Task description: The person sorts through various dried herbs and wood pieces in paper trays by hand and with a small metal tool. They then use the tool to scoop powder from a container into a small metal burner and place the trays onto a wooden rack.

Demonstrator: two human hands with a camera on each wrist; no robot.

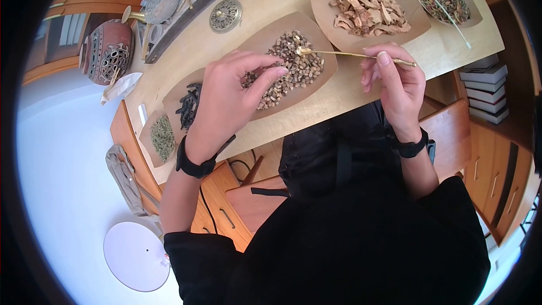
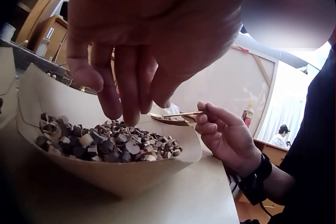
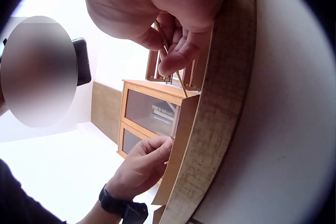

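A folded brown paper tray (image 1: 324,82) holds a heap of chopped brown pieces (image 1: 293,76), dark and pale in the left wrist view. Over this heap my left hand (image 1: 234,87) reaches down with bent fingers, thumb and index fingertips close together. I cannot tell whether a piece sits between them. My right hand (image 1: 398,73) pinches the handle of a slender brass spoon (image 1: 339,53) between thumb and fingers, to the right of the tray. The spoon's small bowl overlaps the heap's upper right part in the head view.
Similar trays hold pale wood slices (image 1: 370,11), mixed dried herbs (image 1: 443,0) with a thin pale stick (image 1: 446,14) across, black pieces (image 1: 189,104) and green herb (image 1: 162,138). A pierced brass lid (image 1: 226,16) lies behind. At the back left stands a patterned jar (image 1: 110,51).
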